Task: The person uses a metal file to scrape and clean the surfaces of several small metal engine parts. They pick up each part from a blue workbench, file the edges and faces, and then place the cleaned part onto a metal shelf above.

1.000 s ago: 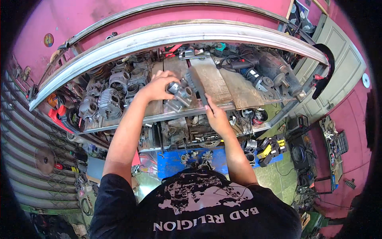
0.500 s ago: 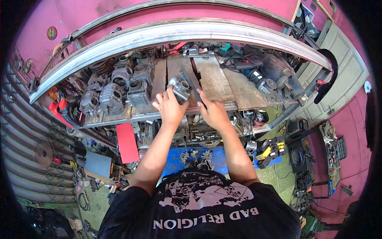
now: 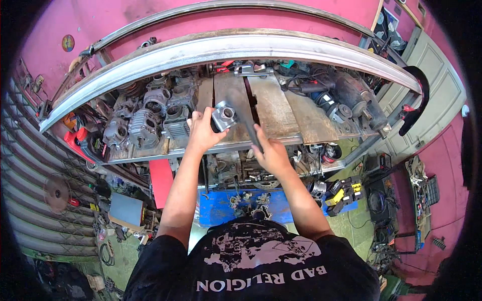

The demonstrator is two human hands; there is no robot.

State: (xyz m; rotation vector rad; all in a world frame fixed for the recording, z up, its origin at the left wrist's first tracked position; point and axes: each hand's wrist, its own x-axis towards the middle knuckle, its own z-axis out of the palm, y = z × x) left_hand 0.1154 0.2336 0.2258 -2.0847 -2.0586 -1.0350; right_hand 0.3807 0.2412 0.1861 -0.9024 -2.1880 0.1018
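My left hand [image 3: 202, 134] is closed round a silver metal engine part with a round bore [image 3: 224, 117], held above the bench's front edge. The bore faces up toward me. In my right hand [image 3: 272, 156] is a long, dark, flat file [image 3: 248, 125], gripped at its near end. Its far end is smeared by motion and slants up beside the right side of the engine part. Whether the two touch, I cannot tell. Beyond them lie the bench's worn wooden boards [image 3: 273, 108], with a dark gap between two of them.
Several grey engine cylinders and heads [image 3: 145, 125] crowd the bench's left side. An angle grinder [image 3: 336, 108] lies on the right. A metal rail [image 3: 241, 47] crosses above the bench. Lower down, small metal parts rest on a blue surface [image 3: 211, 205], near a red panel [image 3: 161, 183].
My left hand has shifted slightly left and turned the engine part so its bore faces me more. The file has swung a little, its far end now blurred. Both hands keep their grip.
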